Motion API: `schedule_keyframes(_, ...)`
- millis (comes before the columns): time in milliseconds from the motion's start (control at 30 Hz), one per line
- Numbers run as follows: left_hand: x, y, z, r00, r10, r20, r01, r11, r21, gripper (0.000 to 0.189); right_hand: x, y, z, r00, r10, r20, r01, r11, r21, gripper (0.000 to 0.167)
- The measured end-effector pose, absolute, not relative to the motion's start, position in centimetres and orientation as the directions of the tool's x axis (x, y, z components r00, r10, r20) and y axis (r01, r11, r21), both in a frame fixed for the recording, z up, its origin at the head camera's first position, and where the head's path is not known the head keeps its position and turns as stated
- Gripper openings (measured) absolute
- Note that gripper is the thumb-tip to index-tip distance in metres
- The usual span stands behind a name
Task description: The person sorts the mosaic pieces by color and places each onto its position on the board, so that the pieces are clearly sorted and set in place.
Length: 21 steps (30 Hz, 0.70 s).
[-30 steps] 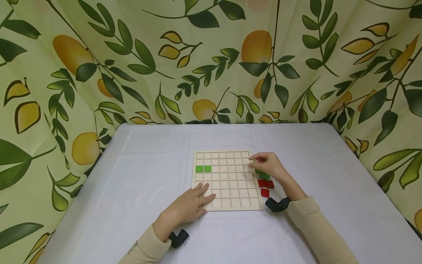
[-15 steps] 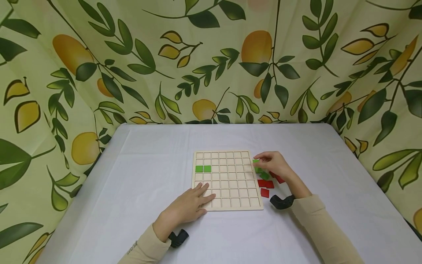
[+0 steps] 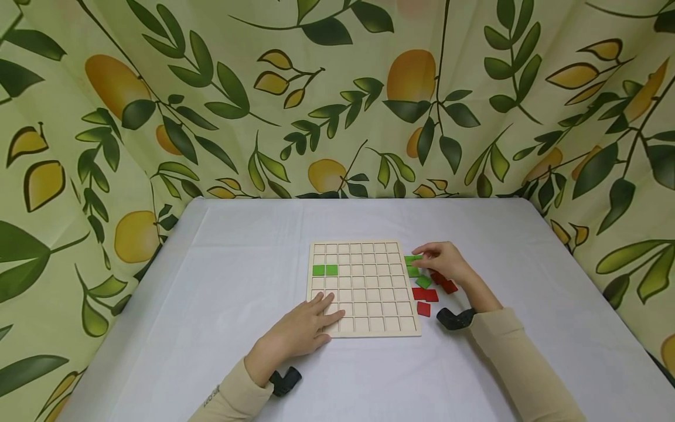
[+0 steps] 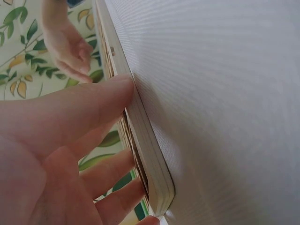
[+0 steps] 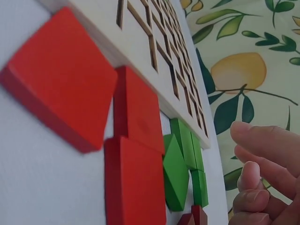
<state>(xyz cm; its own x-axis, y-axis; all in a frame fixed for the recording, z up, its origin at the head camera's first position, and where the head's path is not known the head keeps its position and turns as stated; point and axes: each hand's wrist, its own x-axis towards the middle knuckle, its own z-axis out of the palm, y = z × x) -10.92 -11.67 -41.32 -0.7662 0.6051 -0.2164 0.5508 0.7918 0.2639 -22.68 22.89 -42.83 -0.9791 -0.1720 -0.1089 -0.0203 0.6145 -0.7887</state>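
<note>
A pale wooden grid board (image 3: 369,293) lies on the white-covered table, with two green square tiles (image 3: 331,270) side by side in its third row from the back, at the left. My left hand (image 3: 300,328) rests with spread fingers on the board's front left corner; in the left wrist view the thumb (image 4: 108,96) lies along the edge. Off the board's right side, my right hand (image 3: 445,261) hovers by loose green tiles (image 3: 423,282), fingers loosely bent. The right wrist view shows nothing between its fingertips (image 5: 241,129).
Several red tiles (image 3: 423,309) lie loose along the board's right edge, nearer than most of the green ones; two more red tiles (image 3: 449,286) are under the right wrist. A leaf-and-fruit patterned curtain (image 3: 337,117) encloses the table's back and sides.
My right hand has drawn back rightward from the board's right edge, uncovering green tiles there and red tiles behind the wrist. The left hand stays put.
</note>
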Motion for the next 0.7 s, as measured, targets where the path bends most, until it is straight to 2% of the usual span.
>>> schedule_keyframes(200, -10.9, -11.7, -41.3, -0.765, 0.608, -0.212, 0.555, 0.789, 0.263, 0.051, -23.1, 23.2, -43.0, -0.976, -0.147, -0.159, 0.03, 0.635, -0.772, 0.035)
schedule_keyframes(700, -11.0, -11.7, -41.3, -0.764, 0.609, -0.212, 0.554, 0.788, 0.269, 0.052, -23.7, 24.3, -43.6, -0.979, -0.099, -0.179, 0.061, 0.694, -0.717, 0.037)
